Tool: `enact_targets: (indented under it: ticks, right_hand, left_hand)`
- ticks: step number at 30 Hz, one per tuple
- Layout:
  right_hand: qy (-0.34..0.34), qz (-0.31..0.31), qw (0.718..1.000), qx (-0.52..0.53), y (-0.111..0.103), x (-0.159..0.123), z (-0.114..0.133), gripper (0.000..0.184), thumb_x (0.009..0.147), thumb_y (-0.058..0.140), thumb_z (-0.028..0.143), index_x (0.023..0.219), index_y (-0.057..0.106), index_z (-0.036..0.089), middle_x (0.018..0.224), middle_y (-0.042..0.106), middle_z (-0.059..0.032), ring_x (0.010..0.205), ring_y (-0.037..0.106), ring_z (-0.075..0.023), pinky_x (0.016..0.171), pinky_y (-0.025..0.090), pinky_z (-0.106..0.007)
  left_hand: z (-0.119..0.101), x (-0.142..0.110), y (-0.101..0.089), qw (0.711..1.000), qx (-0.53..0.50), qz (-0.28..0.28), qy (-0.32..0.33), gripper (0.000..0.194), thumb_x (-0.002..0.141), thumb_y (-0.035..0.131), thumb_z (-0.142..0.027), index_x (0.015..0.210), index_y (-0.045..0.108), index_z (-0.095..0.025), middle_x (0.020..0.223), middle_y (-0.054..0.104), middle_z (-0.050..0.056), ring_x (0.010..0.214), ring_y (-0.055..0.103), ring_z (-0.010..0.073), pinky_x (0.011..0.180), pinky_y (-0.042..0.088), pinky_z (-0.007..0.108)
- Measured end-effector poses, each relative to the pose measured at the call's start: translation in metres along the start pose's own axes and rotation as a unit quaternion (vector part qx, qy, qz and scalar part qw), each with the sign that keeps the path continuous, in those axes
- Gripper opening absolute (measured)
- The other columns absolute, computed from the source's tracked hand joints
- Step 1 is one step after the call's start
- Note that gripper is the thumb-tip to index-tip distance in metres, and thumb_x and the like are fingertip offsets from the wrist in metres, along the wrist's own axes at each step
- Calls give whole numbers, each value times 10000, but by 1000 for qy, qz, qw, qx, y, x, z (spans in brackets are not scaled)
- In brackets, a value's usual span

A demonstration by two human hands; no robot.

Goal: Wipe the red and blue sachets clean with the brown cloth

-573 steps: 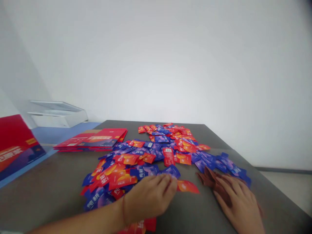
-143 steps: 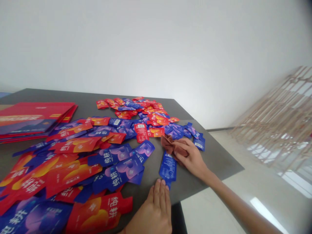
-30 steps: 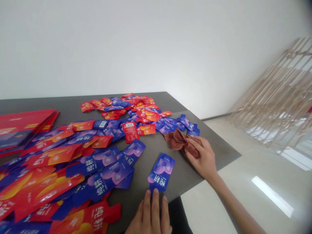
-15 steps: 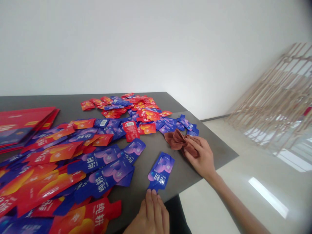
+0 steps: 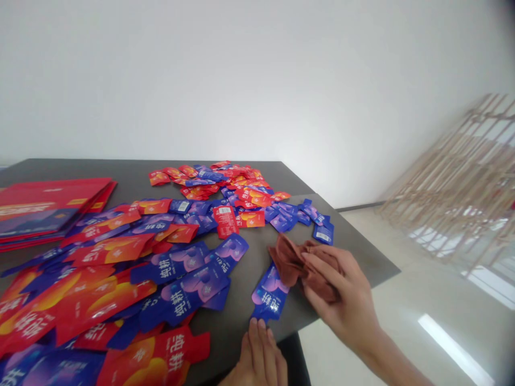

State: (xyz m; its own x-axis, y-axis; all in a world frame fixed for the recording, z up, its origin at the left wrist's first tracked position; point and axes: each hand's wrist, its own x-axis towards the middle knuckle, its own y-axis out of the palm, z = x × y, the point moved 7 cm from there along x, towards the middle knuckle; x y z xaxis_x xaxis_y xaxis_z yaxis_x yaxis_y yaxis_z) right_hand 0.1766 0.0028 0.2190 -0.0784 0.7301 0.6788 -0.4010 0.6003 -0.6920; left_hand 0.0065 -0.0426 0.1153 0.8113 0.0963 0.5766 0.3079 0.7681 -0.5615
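Note:
A crumpled brown cloth (image 5: pixel 289 260) is bunched in my right hand (image 5: pixel 351 292), whose thumb and fingers are closed round it. The cloth overlaps the upper right part of a single blue-and-purple pouch (image 5: pixel 269 300) lying flat near the table's front edge. At that pouch's narrow end, the fingertips of my left hand (image 5: pixel 262 356) are pressed together and hold it down. The left thumb is hidden. Just left of these lies a heap of large red and blue pouches (image 5: pixel 181 289), overlapping one another.
Smaller red and blue pouches (image 5: pixel 241 182) are piled farther back on the grey table (image 5: pixel 346 241). Folded red bags or packaging (image 5: pixel 56 206) lie at the left. A white wall (image 5: pixel 257 80) stands behind, and a wooden slatted rack (image 5: pixel 454 182) leans at the right.
My right hand has brought the cloth nearer and left, onto the upper part of the single pouch. My left hand stays at its narrow end. The whole view has shifted slightly.

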Motion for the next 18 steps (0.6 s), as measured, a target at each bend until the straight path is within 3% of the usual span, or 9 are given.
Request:
enact_targets:
  ticks: [4, 7, 12, 18]
  right_hand:
    - [-111, 125, 986, 10, 22, -17, 43, 450, 911, 671, 240, 1360, 656, 230, 1348, 629, -145, 1223, 592, -320, 951, 564, -474]
    - [-164, 185, 969, -10, 37, -28, 56, 436, 937, 677, 329, 1363, 655, 237, 1353, 648, -138, 1214, 581, -336, 959, 547, -506]
    - [-157, 241, 958, -5, 52, -26, 45, 447, 944, 686, 348, 1386, 641, 298, 1399, 622, -111, 1235, 564, -327, 993, 520, -510]
    - [-137, 234, 962, 4, 55, -9, 26, 433, 948, 668, 319, 1380, 654, 287, 1386, 620, -122, 1226, 566, -329, 969, 530, -506]
  left_hand:
    - [0, 0, 0, 1000, -22, 5, -3, 191, 886, 552, -145, 990, 685, -57, 896, 805, 168, 808, 794, 293, 748, 572, 396]
    - [0, 1, -1, 999, -39, 6, -8, 189, 881, 523, -150, 977, 672, -84, 868, 803, 151, 781, 785, 293, 758, 564, 416]
    - [0, 1, 1, 999, -33, 2, 4, 177, 877, 526, -163, 939, 674, -89, 862, 801, 149, 786, 780, 292, 770, 545, 426]
    - [2, 3, 2, 1000, -18, 1, 14, 202, 883, 537, -176, 969, 688, -73, 851, 794, 153, 798, 772, 301, 789, 519, 444]
